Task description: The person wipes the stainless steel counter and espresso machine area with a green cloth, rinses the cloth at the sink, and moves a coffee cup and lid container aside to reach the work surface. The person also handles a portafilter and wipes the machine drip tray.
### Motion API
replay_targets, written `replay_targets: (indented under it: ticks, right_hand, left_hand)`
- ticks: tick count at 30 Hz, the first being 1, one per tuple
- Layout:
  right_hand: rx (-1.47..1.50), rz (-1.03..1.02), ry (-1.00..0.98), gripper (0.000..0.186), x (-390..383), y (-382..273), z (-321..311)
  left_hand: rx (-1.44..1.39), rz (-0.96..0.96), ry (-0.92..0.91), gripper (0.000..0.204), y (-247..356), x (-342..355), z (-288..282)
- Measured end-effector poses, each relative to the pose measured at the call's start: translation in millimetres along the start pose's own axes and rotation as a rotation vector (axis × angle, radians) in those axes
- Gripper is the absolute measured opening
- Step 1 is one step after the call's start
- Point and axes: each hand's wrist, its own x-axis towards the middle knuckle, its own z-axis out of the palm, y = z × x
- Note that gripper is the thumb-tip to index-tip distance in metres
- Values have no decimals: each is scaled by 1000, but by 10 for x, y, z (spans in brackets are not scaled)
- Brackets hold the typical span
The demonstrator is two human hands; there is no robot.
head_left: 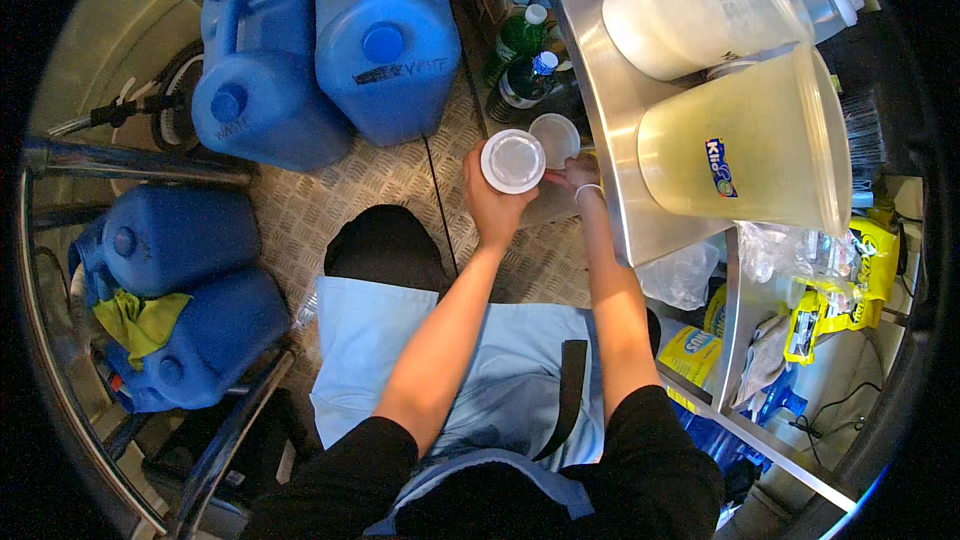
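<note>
My left hand (490, 202) is wrapped round the side of a round white plastic tub (513, 161), seen from above with its pale circular top facing me. Just right of it, a second translucent round tub (554, 136) stands close by, partly hidden behind the first. My right hand (577, 176), with a thin white band at the wrist, has its fingers closed at that tub's near edge. A blue apron (500, 370) covers my lap above the floor.
Blue jerrycans (395, 70) stand at the upper left, more on the left by metal rails (130, 160). Dark bottles (522, 80) with caps are ahead. A steel shelf (650, 225) at right carries large translucent buckets (745, 145); bags and yellow packets (835, 295) lie beyond it.
</note>
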Motion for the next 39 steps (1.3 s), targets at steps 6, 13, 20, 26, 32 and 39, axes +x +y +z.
replay_targets:
  ticks: [6,13,20,26,32,39]
  right_hand:
    - [-746,-43,-92,38,-672,133,-365]
    - [-1503,-355,15,35,-1052,573,-515]
    - [-298,-32,-32,39,-1325,585,-146]
    - [-53,-45,-86,35,-1258,504,178]
    - [-300,-270,-124,31,-872,393,395]
    - [84,-26,-107,34,-1219,143,884]
  left_hand:
    - [89,48,-44,76,127,118,-14]
    - [273,217,-433,75,36,604,480]
    - [244,66,-461,75,-1049,765,1292]
    - [965,137,-562,45,-961,815,1482]
    - [1116,-93,-825,60,150,851,592]
    - [964,-200,-720,77,-499,998,-34]
